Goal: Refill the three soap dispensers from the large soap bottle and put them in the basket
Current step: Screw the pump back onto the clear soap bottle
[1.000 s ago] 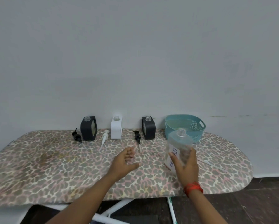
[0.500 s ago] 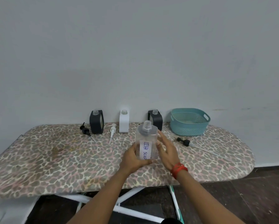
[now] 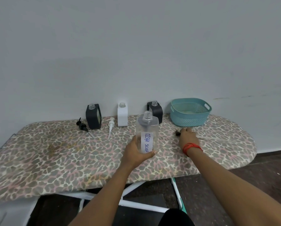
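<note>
On the ironing board with its leopard-print cover, a black pump lies at the far left, just beside a black dispenser that stands upright with its neck open. Next along, a white pump lies on the cover in front of a white dispenser, also uncapped and set against the wall. Near the middle, the left hand is wrapped round the lower part of the large soap bottle, which is clear, upright and capless, with a strip reading DISH SOAP. I cannot tell whether its base touches the board. Behind it, partly hidden, stands a second black dispenser. To the right, the right hand, red thread at the wrist, lies over a small black pump head on the cover. Whether its fingers have closed on it I cannot tell. The teal basket sits just beyond, by the wall.
</note>
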Motion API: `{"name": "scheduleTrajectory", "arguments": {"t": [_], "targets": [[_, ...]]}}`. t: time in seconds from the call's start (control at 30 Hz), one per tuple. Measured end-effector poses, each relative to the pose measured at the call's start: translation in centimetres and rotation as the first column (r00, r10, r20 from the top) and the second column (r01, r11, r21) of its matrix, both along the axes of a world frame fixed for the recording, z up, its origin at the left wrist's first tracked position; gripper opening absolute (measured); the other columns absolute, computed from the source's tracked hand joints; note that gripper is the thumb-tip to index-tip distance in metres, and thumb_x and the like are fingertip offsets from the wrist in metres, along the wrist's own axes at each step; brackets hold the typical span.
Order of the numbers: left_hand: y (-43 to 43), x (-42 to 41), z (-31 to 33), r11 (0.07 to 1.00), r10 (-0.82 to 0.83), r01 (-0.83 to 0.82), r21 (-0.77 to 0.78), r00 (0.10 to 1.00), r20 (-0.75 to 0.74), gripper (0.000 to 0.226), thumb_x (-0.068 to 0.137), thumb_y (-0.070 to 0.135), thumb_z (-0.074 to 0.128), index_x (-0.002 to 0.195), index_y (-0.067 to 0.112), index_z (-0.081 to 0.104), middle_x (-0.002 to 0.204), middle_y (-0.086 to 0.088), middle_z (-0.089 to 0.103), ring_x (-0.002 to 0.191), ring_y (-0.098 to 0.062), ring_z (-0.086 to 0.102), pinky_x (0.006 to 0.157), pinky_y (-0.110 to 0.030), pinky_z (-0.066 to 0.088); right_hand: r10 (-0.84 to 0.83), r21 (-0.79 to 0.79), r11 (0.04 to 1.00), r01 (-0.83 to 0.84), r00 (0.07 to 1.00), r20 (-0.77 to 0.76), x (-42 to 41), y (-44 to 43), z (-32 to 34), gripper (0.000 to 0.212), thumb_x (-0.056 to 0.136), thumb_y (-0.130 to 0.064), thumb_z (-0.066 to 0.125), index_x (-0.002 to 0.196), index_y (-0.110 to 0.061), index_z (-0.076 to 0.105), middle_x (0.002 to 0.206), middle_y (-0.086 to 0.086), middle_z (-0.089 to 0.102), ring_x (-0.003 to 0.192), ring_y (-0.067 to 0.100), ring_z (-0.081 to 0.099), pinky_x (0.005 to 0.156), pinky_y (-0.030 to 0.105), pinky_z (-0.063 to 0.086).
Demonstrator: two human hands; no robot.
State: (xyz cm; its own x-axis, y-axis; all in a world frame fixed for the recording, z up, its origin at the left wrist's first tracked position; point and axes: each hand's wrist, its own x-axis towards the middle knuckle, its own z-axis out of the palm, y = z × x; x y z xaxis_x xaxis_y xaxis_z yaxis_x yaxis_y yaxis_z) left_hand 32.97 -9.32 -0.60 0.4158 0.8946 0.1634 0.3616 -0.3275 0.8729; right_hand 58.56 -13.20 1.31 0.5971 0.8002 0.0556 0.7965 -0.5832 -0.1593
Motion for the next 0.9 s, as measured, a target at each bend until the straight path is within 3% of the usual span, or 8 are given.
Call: {"name": "scheduleTrajectory", "arguments": {"t": [0.07,0.17,0.27,0.33,0.43,0.53,0.7,0.9], "targets": [[0.1,0.0,-0.3,1.0,0.009,-0.008,0.009,1.0,-0.007,0.08,0.061,0.049,0.095,0.126,0.032,0.051,0.114,0.016,0.063,0.108,-0.006,0.062,0.09,-0.024,0.051,0.055,0.007,0.998,-0.056,0.998,0.029,-0.8,0.0,-0.2,0.035,0.097,0.0,0.037,0.129,-0.001,0.052,0.134,0.021,0.045,0.118,0.036,0.05,0.095,0.044,0.048],[0.2,0.1,-0.4,1.0,0.01,-0.01,0.011,1.0,-0.012,0.078,0.062,0.047,0.095,0.125,0.033,0.051,0.112,0.018,0.063,0.106,-0.005,0.062,0.088,-0.024,0.05,0.15,0.042,0.988,-0.152,0.988,0.037,-2.1,0.0,0.6,0.029,0.096,0.004,0.04,0.12,0.0,0.056,0.128,0.019,0.049,0.108,0.033,0.057,0.088,0.039,0.05],[0.2,0.1,-0.3,1.0,0.013,-0.013,0.016,1.0,-0.012,0.078,0.061,0.047,0.095,0.125,0.032,0.052,0.114,0.015,0.065,0.106,-0.006,0.063,0.089,-0.028,0.053,0.269,0.277,0.921,-0.275,0.961,0.058,-3.6,0.3,3.9,0.019,0.098,-0.004,0.049,0.116,-0.002,0.056,0.117,0.017,0.055,0.101,0.032,0.059,0.081,0.039,0.047],[0.0,0.1,-0.1,1.0,0.021,-0.021,0.016,1.0,-0.008,0.079,0.061,0.046,0.096,0.125,0.031,0.053,0.114,0.015,0.065,0.104,-0.002,0.063,0.087,-0.024,0.053,0.356,0.471,0.815,-0.337,0.933,0.051,-4.7,0.6,7.8,0.02,0.1,-0.018,0.051,0.114,-0.005,0.058,0.109,0.015,0.061,0.098,0.031,0.058,0.081,0.041,0.048],[-0.4,-0.2,0.3,1.0,0.031,-0.031,-0.003,0.999,0.011,0.076,0.061,0.042,0.097,0.121,0.033,0.052,0.108,0.019,0.065,0.097,0.008,0.061,0.077,-0.009,0.048,0.433,0.743,0.607,-0.281,0.902,-0.012,-6.4,0.7,14.3,0.024,0.099,-0.026,0.055,0.114,-0.008,0.061,0.106,0.008,0.066,0.094,0.021,0.059,0.08,0.029,0.044],[-0.5,-0.4,0.6,0.999,0.043,-0.042,-0.022,0.999,0.034,0.076,0.06,0.042,0.097,0.119,0.033,0.052,0.107,0.018,0.066,0.097,0.007,0.063,0.076,-0.014,0.052,0.484,0.919,0.37,-0.137,0.872,-0.065,-7.5,0.2,19.8,0.024,0.098,-0.028,0.057,0.112,-0.01,0.062,0.104,0.003,0.069,0.091,0.015,0.063,0.082,0.027,0.048],[-0.5,-0.4,0.6,0.998,0.051,-0.05,-0.038,0.998,0.032,0.077,0.06,0.039,0.097,0.12,0.032,0.049,0.109,0.016,0.063,0.099,-0.002,0.064,0.078,-0.022,0.055,0.581,0.975,0.222,-0.024,0.806,-0.112,-9.0,-0.3,24.6,0.017,0.1,-0.024,0.055,0.11,-0.012,0.062,0.094,-0.004,0.069,0.081,0.002,0.063,0.075,0.015,0.048],[-0.3,-0.5,0.6,0.998,0.049,-0.049,-0.035,0.999,0.013,0.076,0.059,0.041,0.096,0.118,0.032,0.049,0.112,0.011,0.065,0.101,-0.009,0.066,0.082,-0.028,0.058,0.631,0.991,0.132,-0.034,0.774,-0.057,-10.1,-0.5,26.9,0.015,0.1,-0.024,0.055,0.11,-0.015,0.061,0.096,-0.006,0.068,0.09,0.01,0.067,0.081,0.024,0.052]]}}
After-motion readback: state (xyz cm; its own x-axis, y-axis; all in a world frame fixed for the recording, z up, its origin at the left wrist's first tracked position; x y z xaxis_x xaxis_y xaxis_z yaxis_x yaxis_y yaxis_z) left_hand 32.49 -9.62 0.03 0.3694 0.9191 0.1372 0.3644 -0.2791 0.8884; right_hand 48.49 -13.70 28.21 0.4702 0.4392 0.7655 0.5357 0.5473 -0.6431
